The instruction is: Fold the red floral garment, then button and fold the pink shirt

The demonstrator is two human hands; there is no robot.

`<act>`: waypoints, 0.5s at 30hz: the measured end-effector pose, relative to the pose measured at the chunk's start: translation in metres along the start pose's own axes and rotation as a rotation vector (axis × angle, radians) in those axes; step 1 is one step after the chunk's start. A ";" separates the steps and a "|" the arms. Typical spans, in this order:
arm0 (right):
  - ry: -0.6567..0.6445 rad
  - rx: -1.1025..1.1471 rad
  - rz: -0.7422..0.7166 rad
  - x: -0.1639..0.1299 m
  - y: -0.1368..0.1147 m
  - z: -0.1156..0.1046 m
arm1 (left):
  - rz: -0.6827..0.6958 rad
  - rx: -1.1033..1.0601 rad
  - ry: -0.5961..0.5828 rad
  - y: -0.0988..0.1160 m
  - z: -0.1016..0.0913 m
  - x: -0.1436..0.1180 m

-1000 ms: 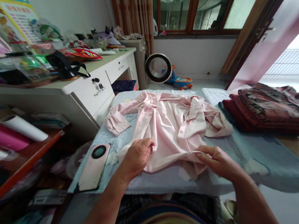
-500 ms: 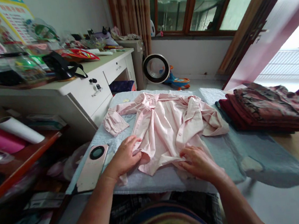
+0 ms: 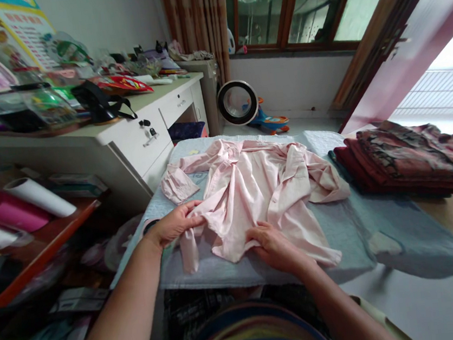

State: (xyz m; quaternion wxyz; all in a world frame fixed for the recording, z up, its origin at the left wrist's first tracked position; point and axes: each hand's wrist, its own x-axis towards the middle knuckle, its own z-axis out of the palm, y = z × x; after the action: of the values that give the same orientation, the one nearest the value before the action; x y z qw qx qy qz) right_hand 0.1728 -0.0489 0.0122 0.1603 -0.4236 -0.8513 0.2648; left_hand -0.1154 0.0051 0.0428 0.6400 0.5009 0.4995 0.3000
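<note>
A pale pink button-up shirt (image 3: 249, 189) lies spread out, collar away from me, its front partly open and its sleeves bent at either side. My left hand (image 3: 179, 222) pinches the edge of its left front panel and lifts it a little outward. Near the bottom hem, my right hand (image 3: 273, 244) has its fingers closed on the fabric; the fingertips are partly hidden by the cloth. Beneath the shirt is a light blue cloth-covered board (image 3: 340, 233). A phone (image 3: 150, 224) is mostly hidden behind my left forearm.
Folded dark red and patterned clothes (image 3: 405, 160) are stacked on the right of the board. To the left are a cluttered white desk (image 3: 141, 141) and a low orange-edged shelf (image 3: 62, 232) with rolls. A round-framed appliance (image 3: 237, 103) and a blue ride-on toy (image 3: 270, 121) stand beyond.
My left hand has moved left, pulling the front panel edge outward over the phone's side. My right hand has shifted left along the hem, leaving the right front panel lying flat.
</note>
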 end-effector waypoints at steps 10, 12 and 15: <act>-0.111 -0.075 -0.052 -0.009 -0.013 0.002 | 0.239 -0.535 0.192 0.073 -0.007 0.005; -0.141 -0.027 -0.086 -0.013 -0.017 -0.001 | 0.290 -0.509 0.253 0.084 0.001 0.007; -0.196 0.170 -0.102 -0.022 -0.020 -0.015 | 0.398 -0.367 0.264 0.091 0.023 0.008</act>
State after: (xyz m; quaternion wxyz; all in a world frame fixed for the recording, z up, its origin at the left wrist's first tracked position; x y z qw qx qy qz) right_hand 0.1807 -0.0717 0.0347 0.1251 -0.3366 -0.8579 0.3674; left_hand -0.0813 0.0328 0.1254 0.5780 0.4215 0.4079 0.5673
